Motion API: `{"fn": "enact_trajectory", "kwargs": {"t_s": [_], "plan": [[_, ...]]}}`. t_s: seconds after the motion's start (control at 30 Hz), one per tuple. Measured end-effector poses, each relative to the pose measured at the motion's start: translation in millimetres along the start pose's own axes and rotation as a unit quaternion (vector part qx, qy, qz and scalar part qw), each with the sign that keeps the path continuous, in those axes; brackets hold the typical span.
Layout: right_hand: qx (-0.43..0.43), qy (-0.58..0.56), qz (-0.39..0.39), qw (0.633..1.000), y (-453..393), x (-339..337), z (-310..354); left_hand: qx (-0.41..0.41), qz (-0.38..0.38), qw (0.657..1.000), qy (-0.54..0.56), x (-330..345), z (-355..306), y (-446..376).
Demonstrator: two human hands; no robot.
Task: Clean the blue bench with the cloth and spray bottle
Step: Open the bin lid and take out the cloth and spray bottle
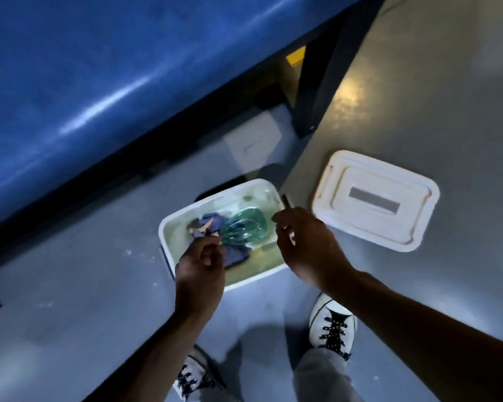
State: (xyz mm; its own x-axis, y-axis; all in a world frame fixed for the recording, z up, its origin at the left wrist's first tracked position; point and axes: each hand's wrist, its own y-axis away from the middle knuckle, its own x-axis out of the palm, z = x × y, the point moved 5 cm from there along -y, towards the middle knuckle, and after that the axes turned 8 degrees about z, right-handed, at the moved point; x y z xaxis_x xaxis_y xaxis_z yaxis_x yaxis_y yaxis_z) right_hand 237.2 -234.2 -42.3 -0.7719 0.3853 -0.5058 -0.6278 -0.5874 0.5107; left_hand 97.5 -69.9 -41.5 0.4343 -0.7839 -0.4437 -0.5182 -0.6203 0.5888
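Retrieval step: left hand (199,268) pinching dark blue crumpled cloth (215,227) in white plastic tub (169,227), right hand (305,242) loosely curled, grip unclear; next, lift green translucent spray bottle (246,229).

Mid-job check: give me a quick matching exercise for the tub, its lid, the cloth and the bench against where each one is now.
Things:
1. white plastic tub
2. white rectangular lid
3. dark blue cloth
4. padded blue bench

Places or states:
A. lying flat on the floor, right of the tub
B. inside the tub, beside a green see-through bottle
C. open on the floor, under both hands
D. upper left, above the floor

Pairs: 1-C, 2-A, 3-B, 4-D
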Motion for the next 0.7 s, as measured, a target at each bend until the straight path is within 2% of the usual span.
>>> {"fn": "enact_trajectory", "kwargs": {"t_s": [0.07, 0.17, 0.27, 0.4, 0.5, 0.63, 0.7], "plan": [[-0.03, 0.076, 0.06, 0.995, -18.6, 32.3, 14.5, -0.012, -0.009, 1.0, 0.007, -21.4, 21.1, -4.6], [-0.05, 0.226, 0.131, 0.964, -53.9, 80.6, 16.8, -0.004, -0.005, 1.0, 0.005, -40.5, 44.3, -12.6], [-0.061, 0.353, 0.172, 0.918, -83.9, 121.8, 5.3, -0.018, -0.01, 1.0, 0.007, -50.4, 69.3, -22.9], [-0.053, 0.44, 0.179, 0.878, -104.5, 148.3, -5.1, -0.044, -0.008, 0.998, 0.052, -51.3, 99.3, -39.0], [-0.037, 0.425, 0.172, 0.888, -107.6, 146.5, -3.2, -0.05, 0.01, 0.995, 0.081, -46.3, 97.2, -42.9], [-0.011, 0.344, 0.171, 0.923, -91.6, 126.5, -0.7, -0.039, 0.074, 0.995, 0.052, -28.3, 92.3, -46.1], [-0.013, 0.315, 0.142, 0.938, -81.7, 112.8, 3.8, -0.036, 0.09, 0.995, -0.036, -15.5, 95.0, -54.4]]}}
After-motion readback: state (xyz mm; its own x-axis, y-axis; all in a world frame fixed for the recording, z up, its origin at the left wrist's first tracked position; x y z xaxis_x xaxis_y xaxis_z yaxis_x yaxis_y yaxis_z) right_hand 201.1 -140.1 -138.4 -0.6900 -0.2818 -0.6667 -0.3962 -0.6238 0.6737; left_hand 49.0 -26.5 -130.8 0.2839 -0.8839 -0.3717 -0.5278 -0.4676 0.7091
